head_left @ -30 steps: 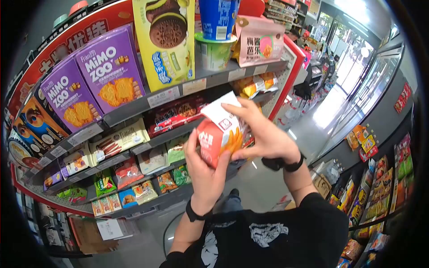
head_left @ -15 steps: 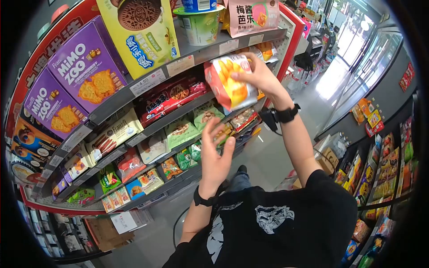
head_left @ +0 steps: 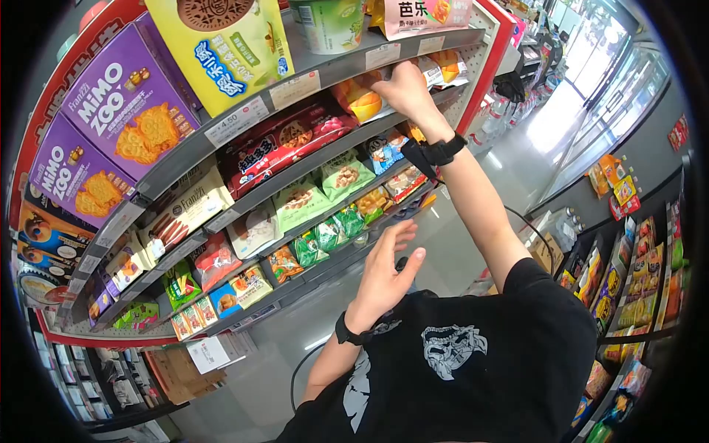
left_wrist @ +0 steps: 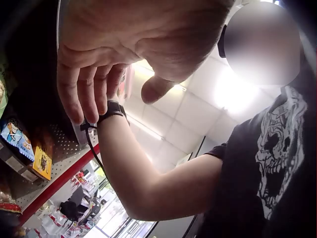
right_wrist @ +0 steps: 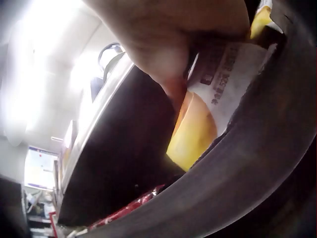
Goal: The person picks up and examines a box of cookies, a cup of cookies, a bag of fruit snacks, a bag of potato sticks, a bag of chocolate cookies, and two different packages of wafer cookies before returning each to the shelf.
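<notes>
My right hand (head_left: pixel 410 96) reaches into the second shelf from the top and holds a snack bag (head_left: pixel 362 101), red and white with a yellow-orange food picture. In the right wrist view the thumb lies along the bag (right_wrist: pixel 225 79), which sits just behind the shelf's dark front lip; the other fingers are hidden. To the bag's left is a long red packet (head_left: pixel 288 144), and similar yellow-orange bags (head_left: pixel 447 66) stand to its right. My left hand (head_left: pixel 384 273) hovers away from the shelves, its fingers relaxed and holding nothing.
Purple biscuit boxes (head_left: pixel 133 103), a yellow cookie box (head_left: pixel 221 52) and a green cup (head_left: pixel 325 26) stand on the top shelf. Lower shelves carry green bags (head_left: pixel 347 177) and other small packets. A red-edged end panel (head_left: pixel 487 74) bounds the rack on the right.
The bag was in both hands; the left hand let go and drew down and back. The right hand carried the bag up onto the second shelf.
</notes>
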`<state>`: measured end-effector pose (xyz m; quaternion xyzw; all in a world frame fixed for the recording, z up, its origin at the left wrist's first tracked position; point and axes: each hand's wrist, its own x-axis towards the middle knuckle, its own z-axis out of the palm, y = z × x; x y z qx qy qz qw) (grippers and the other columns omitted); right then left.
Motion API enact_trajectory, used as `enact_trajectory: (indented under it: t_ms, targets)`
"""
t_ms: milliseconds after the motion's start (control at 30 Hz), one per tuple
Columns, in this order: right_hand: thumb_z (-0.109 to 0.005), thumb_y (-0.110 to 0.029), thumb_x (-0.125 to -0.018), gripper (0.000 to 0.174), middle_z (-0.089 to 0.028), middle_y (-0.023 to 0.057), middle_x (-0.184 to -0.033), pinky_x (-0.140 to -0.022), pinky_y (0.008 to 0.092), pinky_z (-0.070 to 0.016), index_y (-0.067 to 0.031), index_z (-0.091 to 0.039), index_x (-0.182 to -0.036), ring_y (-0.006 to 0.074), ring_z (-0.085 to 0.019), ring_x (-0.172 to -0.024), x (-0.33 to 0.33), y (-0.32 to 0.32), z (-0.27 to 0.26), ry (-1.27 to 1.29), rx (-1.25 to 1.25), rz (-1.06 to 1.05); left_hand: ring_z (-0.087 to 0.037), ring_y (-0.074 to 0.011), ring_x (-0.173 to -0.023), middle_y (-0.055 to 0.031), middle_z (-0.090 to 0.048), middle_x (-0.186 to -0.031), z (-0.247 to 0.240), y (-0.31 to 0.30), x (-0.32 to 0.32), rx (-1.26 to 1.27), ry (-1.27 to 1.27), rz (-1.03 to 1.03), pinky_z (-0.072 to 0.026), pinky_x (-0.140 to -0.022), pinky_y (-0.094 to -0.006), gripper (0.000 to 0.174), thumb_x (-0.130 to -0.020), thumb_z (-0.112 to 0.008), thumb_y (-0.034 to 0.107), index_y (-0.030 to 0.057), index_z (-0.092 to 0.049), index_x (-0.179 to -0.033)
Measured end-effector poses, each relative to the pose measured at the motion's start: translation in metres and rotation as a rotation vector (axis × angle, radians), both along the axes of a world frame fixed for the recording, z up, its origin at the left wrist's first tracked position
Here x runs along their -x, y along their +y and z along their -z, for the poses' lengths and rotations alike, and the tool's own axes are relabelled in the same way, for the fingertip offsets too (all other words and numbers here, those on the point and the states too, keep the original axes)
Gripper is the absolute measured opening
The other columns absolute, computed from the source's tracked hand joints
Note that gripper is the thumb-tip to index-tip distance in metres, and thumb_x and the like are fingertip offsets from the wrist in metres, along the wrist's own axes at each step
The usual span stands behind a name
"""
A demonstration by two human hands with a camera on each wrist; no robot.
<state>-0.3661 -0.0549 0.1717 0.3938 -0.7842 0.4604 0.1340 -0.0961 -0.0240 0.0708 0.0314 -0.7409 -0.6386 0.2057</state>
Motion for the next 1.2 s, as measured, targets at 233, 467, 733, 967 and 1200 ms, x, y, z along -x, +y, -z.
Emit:
enact_trajectory:
  t_ms: [233, 467, 733, 967, 1200]
  targets:
    - [-0.074, -0.032, -0.075, 0.051, -0.061, 0.0232, -0.100, -0.086, 0.0384, -0.0459, 0.0073, -0.058, -0.104, 0.0375, -0.058, -0.096, -0.006, 0.020, 0.017, 0.117, -0.141, 0.126, -0.059, -0.0234, -0.107, -0.0147, -0.060, -0.115, 0.007, 0.000, -0.004, -0.018, -0.027, -0.010, -0.0465, -0.093, -0.0359, 0.039, -0.087, -0.060, 0.007, -0.0005, -0.048, -0.123]
    - [-0.061, -0.019, -0.092, 0.023, -0.061, 0.0079, -0.087, -0.074, 0.0289, -0.0465, 0.0016, -0.058, -0.083, 0.0139, -0.057, -0.079, 0.010, 0.066, 0.045, 0.249, 0.370, 0.044, -0.060, -0.0190, -0.083, -0.0125, -0.064, -0.094, 0.015, -0.012, -0.012, 0.084, -0.037, 0.053, -0.0468, -0.071, -0.0296, 0.018, -0.094, -0.053, 0.012, -0.0035, -0.061, -0.092]
    - [-0.045, -0.023, -0.100, 0.030, -0.054, 0.0019, -0.070, -0.061, 0.0244, -0.0411, -0.0006, -0.053, -0.082, 0.0091, -0.049, -0.066, 0.023, 0.080, 0.060, 0.085, 0.464, 0.212, -0.061, -0.0190, -0.080, -0.0115, -0.063, -0.090, 0.013, -0.006, -0.014, 0.022, 0.005, -0.032, -0.0467, -0.072, -0.0299, 0.019, -0.094, -0.052, 0.011, -0.0026, -0.061, -0.084]
    - [-0.049, -0.023, -0.099, 0.035, -0.054, 0.0008, -0.077, -0.060, 0.0228, -0.0382, 0.0024, -0.056, -0.076, 0.0063, -0.047, -0.068, -0.023, 0.073, 0.071, -0.069, 0.124, -0.056, -0.063, -0.0200, -0.086, -0.0104, -0.064, -0.094, 0.014, -0.007, -0.017, -0.003, 0.089, -0.062, -0.0480, -0.077, -0.0302, 0.005, -0.084, -0.063, 0.003, -0.0011, -0.062, -0.081]
    - [-0.065, -0.014, -0.081, 0.025, -0.059, 0.0125, -0.096, -0.078, 0.0344, -0.0472, -0.0012, -0.057, -0.101, 0.0275, -0.059, -0.088, -0.077, 0.039, 0.041, 0.076, 0.106, -0.243, -0.064, -0.0215, -0.085, -0.0110, -0.067, -0.095, 0.016, -0.006, -0.025, -0.006, 0.018, 0.020, -0.0491, -0.076, -0.0298, 0.016, -0.088, -0.059, 0.008, -0.0036, -0.066, -0.080]
